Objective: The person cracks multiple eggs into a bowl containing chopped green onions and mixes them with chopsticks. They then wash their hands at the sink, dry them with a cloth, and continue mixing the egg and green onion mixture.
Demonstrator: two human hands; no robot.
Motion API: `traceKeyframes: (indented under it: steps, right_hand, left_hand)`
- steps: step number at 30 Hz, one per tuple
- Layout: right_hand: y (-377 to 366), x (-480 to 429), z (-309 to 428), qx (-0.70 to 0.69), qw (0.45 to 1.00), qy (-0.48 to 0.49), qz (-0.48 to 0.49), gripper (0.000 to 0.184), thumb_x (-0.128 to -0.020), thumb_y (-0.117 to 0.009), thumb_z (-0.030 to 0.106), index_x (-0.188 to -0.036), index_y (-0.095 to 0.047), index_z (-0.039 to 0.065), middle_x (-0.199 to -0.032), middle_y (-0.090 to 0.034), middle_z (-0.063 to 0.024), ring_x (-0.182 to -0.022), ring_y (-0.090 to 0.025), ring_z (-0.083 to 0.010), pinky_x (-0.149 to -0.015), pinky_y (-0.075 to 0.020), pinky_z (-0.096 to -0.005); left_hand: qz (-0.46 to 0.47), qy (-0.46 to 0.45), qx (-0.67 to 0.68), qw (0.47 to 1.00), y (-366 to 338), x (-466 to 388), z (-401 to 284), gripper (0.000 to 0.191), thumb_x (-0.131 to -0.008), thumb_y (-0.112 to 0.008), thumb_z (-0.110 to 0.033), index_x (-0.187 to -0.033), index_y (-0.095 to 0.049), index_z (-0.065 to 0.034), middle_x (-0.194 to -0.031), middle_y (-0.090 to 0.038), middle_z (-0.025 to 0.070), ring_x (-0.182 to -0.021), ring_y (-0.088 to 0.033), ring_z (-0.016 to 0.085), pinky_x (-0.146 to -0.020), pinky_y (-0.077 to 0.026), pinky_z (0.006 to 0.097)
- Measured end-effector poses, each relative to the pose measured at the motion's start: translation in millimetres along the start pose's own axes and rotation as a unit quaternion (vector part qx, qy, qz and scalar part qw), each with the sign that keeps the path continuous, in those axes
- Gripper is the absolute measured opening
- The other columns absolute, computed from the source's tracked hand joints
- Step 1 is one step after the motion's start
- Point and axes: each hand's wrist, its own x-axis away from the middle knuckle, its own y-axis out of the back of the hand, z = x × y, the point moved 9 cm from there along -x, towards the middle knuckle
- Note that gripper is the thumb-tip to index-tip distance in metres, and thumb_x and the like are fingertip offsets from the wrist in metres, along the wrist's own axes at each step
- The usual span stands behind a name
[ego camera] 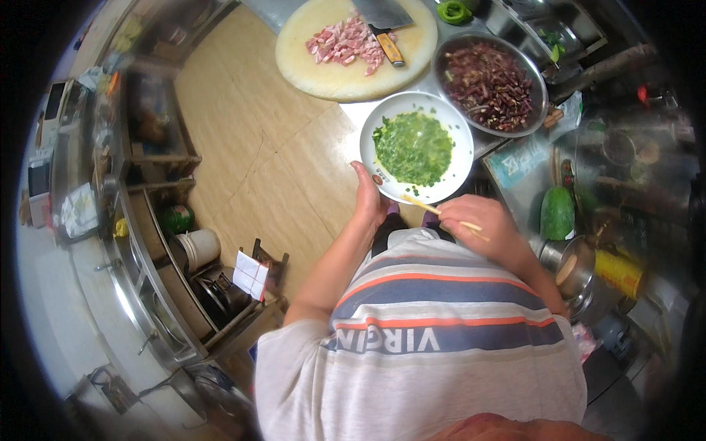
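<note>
A wide white bowl [461, 171] holds chopped green leaves in a yellowish liquid that looks like beaten egg [415, 148]. At its lower left rim is my left hand [370, 193], with the thumb up along the outside and the other fingers hidden under the bowl. My right hand [479, 225] grips a pair of wooden chopsticks [420, 204], whose tips reach the near rim. Beyond the bowl, diced raw meat [347, 45] lies on a round cutting board [309, 82] beside a cleaver [388, 44] with a wooden handle.
A steel basin [539, 118] of cut purplish vegetables adjoins the bowl's upper right. Behind it are a coiled green vegetable [453, 11] and a steel sink [598, 38]. At right are a green gourd [557, 212] and a steel pot [557, 256]. Shelves with a white bucket [201, 248] stand left.
</note>
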Motion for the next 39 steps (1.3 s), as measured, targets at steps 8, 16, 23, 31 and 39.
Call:
traceKeyframes:
  steps: [8,16,23,31,39]
  right_hand:
    - [6.9,-0.5,1.0,0.006,1.0,-0.012,0.006,0.009,-0.079,-0.064,0.004,-0.086,-0.064,-0.001,-0.086,-0.064,-0.0141,-0.078,-0.063,-0.0313,-0.069,-0.0507,-0.0378]
    - [15.7,0.7,-3.6,0.04,0.999,-0.025,-0.012,0.008,-0.079,-0.064,0.004,-0.085,-0.063,-0.002,-0.085,-0.064,-0.015,-0.078,-0.063,-0.032,-0.069,-0.0508,-0.0376]
    - [20.4,-0.5,-7.3,0.064,0.997,-0.039,0.003,0.009,-0.08,-0.063,0.005,-0.085,-0.064,-0.002,-0.084,-0.065,-0.0147,-0.077,-0.063,-0.0316,-0.068,-0.0508,-0.0359]
    - [26.1,-31.7,-33.6,-0.008,0.988,-0.08,-0.135,0.009,-0.081,-0.063,0.002,-0.089,-0.064,-0.002,-0.086,-0.065,-0.0139,-0.075,-0.064,-0.0261,-0.065,-0.0511,-0.0302]
    - [-36.7,-68.3,-21.0,0.103,0.984,0.078,-0.121,0.008,-0.082,-0.06,0.002,-0.089,-0.061,-0.002,-0.088,-0.061,-0.0153,-0.077,-0.063,-0.0281,-0.068,-0.0532,-0.0344]
  left_hand:
    - [0.019,0.001,0.028,0.999,-4.5,1.6,-0.9,0.087,-0.085,-0.016,-0.075,-0.142,-0.025,-0.01,-0.141,-0.036,0.0146,-0.129,-0.037,0.035,-0.103,-0.031,0.0574]
    - [-0.004,0.006,0.019,1.0,-4.3,4.4,-2.9,0.087,-0.085,-0.016,-0.074,-0.141,-0.027,-0.0088,-0.139,-0.04,0.0146,-0.127,-0.041,0.033,-0.1,-0.036,0.0546]
    - [-0.008,0.017,0.017,1.0,-5.3,7.6,-3.1,0.087,-0.085,-0.016,-0.075,-0.142,-0.026,-0.0109,-0.14,-0.037,0.0145,-0.128,-0.038,0.035,-0.102,-0.031,0.0596]
    - [0.015,-0.006,0.016,1.0,-9.5,5.7,-6.4,0.088,-0.084,-0.015,-0.075,-0.141,-0.025,-0.0095,-0.139,-0.037,0.0153,-0.128,-0.037,0.036,-0.1,-0.03,0.0627]
    - [-0.019,0.013,0.007,1.0,-10.4,13.5,-10.8,0.082,-0.088,-0.011,-0.071,-0.138,-0.032,-0.0093,-0.133,-0.046,0.0135,-0.12,-0.049,0.03,-0.093,-0.046,0.0497]
